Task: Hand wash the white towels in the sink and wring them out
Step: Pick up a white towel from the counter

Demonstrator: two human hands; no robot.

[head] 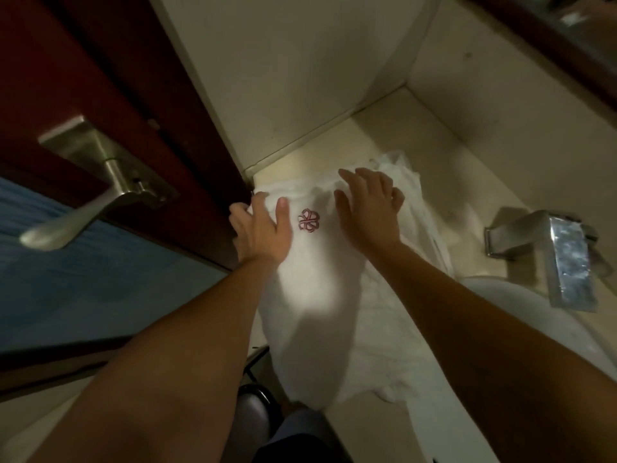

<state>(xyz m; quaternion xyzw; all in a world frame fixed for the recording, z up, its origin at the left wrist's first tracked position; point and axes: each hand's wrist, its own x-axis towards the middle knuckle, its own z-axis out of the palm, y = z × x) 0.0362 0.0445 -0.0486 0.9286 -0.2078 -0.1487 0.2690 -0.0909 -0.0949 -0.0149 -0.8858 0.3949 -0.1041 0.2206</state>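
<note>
White towel [310, 279] (red emblem [308, 221]) lies on the counter [384, 128], left hand [263, 232] gripping its left edge, right hand [367, 212] resting flat and open on it.

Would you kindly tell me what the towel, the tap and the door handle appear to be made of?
The towel: soft white cloth, likely cotton terry, matte; it rumples and carries red stitched embroidery.
The tap: metal, polished chrome-like; bright patchy reflections on flat faces.
The door handle: metal, brushed satin look; dull, even sheen.
</note>
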